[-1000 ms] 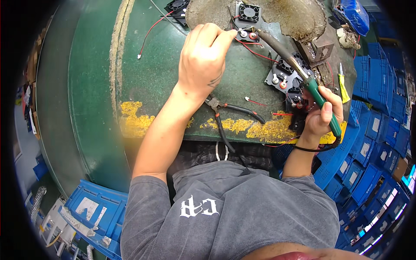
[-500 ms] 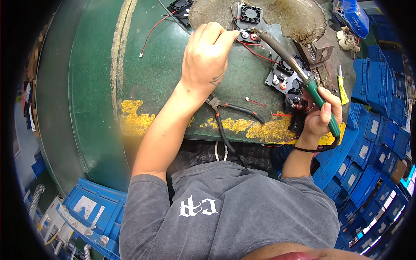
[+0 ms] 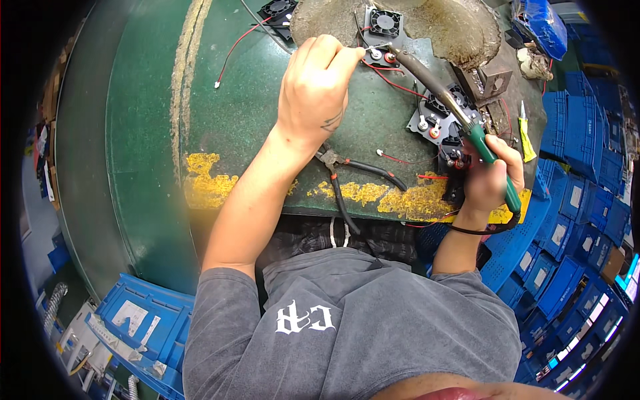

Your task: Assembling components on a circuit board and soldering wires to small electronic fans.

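Note:
My left hand (image 3: 315, 87) pinches a thin solder wire (image 3: 375, 47) whose end meets a small fan assembly (image 3: 381, 40) at the far side of the green table (image 3: 247, 120). My right hand (image 3: 492, 180) grips the green handle of a soldering iron (image 3: 460, 113). The iron's long shaft runs up and left, its tip touching the same assembly beside the wire. More small black fan assemblies (image 3: 437, 120) with red wires lie under the iron's shaft.
Black-handled pliers (image 3: 353, 177) lie near the table's front edge, between my arms. Another fan (image 3: 277, 10) sits at the far edge. A yellow-handled tool (image 3: 525, 137) lies at the right. Blue plastic crates (image 3: 587, 173) stand to the right and at lower left (image 3: 140, 320).
Both hands and the iron keep almost the same place; my left hand has shifted only slightly at the assembly.

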`<move>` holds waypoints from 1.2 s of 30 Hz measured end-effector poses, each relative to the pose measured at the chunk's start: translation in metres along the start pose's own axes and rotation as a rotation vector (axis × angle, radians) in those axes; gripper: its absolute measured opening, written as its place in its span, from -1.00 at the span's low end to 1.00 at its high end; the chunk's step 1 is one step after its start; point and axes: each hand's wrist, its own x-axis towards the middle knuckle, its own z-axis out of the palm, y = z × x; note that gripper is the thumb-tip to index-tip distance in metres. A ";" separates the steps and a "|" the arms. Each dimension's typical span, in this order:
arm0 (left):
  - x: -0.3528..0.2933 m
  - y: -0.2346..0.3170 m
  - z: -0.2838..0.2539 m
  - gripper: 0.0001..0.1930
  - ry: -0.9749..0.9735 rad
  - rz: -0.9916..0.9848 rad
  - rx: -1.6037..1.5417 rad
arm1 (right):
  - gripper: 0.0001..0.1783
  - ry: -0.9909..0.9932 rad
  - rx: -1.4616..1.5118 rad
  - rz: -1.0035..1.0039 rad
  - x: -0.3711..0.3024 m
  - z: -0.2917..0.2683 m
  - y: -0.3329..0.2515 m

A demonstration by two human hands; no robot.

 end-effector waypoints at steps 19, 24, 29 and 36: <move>-0.002 0.000 0.004 -0.78 0.002 0.022 0.012 | -0.55 0.025 -0.038 -0.002 -0.002 -0.004 0.006; 0.000 0.000 0.005 -0.78 0.011 0.024 0.018 | -0.54 0.009 -0.038 0.001 -0.001 -0.006 0.005; 0.001 0.001 0.006 -0.79 0.014 0.022 0.005 | -0.54 0.031 -0.035 0.005 -0.001 -0.001 0.002; 0.001 0.001 0.007 -0.82 0.000 0.014 0.002 | -0.54 0.015 -0.050 -0.010 -0.001 -0.003 0.003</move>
